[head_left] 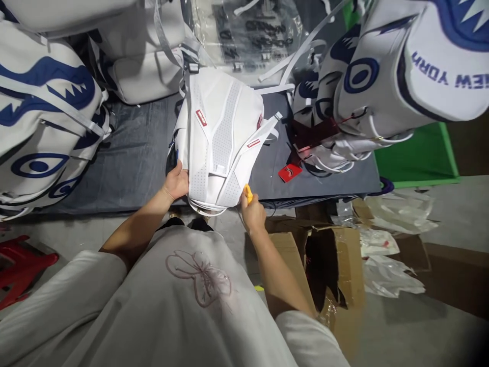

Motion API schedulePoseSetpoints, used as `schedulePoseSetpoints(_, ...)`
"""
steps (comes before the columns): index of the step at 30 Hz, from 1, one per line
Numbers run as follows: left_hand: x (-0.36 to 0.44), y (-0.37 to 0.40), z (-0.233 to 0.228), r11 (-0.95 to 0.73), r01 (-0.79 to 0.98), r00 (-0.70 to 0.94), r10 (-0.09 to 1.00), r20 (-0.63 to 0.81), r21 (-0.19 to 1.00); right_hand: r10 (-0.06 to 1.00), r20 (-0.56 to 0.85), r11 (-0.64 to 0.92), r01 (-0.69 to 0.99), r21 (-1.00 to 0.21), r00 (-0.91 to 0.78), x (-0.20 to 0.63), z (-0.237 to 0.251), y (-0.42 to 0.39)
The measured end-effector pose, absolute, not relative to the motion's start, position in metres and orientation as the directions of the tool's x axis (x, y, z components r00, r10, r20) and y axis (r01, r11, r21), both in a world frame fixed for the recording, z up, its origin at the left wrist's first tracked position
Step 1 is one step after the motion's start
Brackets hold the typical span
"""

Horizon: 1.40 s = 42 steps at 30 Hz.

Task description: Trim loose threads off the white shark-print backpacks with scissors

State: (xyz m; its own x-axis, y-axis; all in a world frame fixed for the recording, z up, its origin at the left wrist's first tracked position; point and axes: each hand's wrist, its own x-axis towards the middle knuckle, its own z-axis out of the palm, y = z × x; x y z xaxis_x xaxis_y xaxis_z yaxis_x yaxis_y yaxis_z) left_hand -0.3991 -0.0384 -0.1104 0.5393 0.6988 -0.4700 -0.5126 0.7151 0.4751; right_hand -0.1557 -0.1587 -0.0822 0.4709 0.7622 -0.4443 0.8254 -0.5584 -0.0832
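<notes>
While the fingers of the left hand (176, 182) curl round the lower left edge of the white backpack (219, 137), pinching its rim with the thumb on top, the right hand (252, 213) is closed around a small yellow tool (248, 193), whose rounded tip pokes up from the fist and sits just beside the pack's bottom right corner. Whether that tip touches the fabric cannot be told.

This backpack lies back-side up at the near edge of the bench (137, 158), its bottom end hanging slightly over the rim toward the person. Its back panel is smooth white material with a central strip of perforated mesh, flanked by padded shoulder straps that run diagonally and carry small red labels (200, 118). Thin white webbing trails from the strap ends.

A dark grey, slightly wrinkled sheet covers the bench. To the left and right stand piles of plump white bags (42, 117) printed with bold blue eye and tooth shapes; one at the right (439, 61) bears blue lettering. A red tag (289, 172) lies on the sheet near them. Clear, glossy plastic wrapping (252, 30) sits behind the pack. Below the bench, an open brown cardboard box (332, 265) with ragged flaps rests on the floor next to crumpled plastic bags (393, 244).
</notes>
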Motion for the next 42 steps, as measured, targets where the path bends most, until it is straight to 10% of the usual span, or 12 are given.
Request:
schedulePoseSetpoints(17, -0.384, -0.037, -0.091, 0.655, -0.503, 0.526, 0.750, -0.401, 0.565, 0.690, -0.658, -0.470, 0.878, -0.091, 0.301, -0.221, -0.038, -0.285)
schedulePoseSetpoints(23, -0.397, -0.077, -0.086, 0.249, 0.229, 0.111, 0.954, -0.280, 0.941, 0.697, -0.634, -0.437, 0.899, -0.004, 0.336, -0.221, -0.058, -0.263)
schedulePoseSetpoints(27, -0.375, -0.112, -0.090, -0.462, 0.685, 0.459, 0.874, 0.160, 0.564, 0.703, -0.650, -0.422, 0.905, -0.054, 0.289, -0.214, -0.057, -0.263)
schedulePoseSetpoints(33, -0.329, -0.095, -0.120, -0.716, 0.668, 0.736, 0.676, -0.037, 0.205, 0.672, -0.659, -0.526, 0.844, -0.104, 0.337, -0.203, -0.061, -0.262)
schedulePoseSetpoints(39, -0.277, -0.043, -0.056, -0.429, 0.647, 0.443, 0.884, 0.147, 0.630, 0.808, -0.456, -0.539, 0.782, -0.313, 0.374, -0.190, -0.072, -0.262)
schedulePoseSetpoints(42, -0.259, -0.025, -0.001, -0.263, 0.282, 0.084, 0.965, 0.250, 0.922, 0.891, -0.253, -0.454, 0.778, -0.434, 0.378, -0.181, -0.061, -0.256)
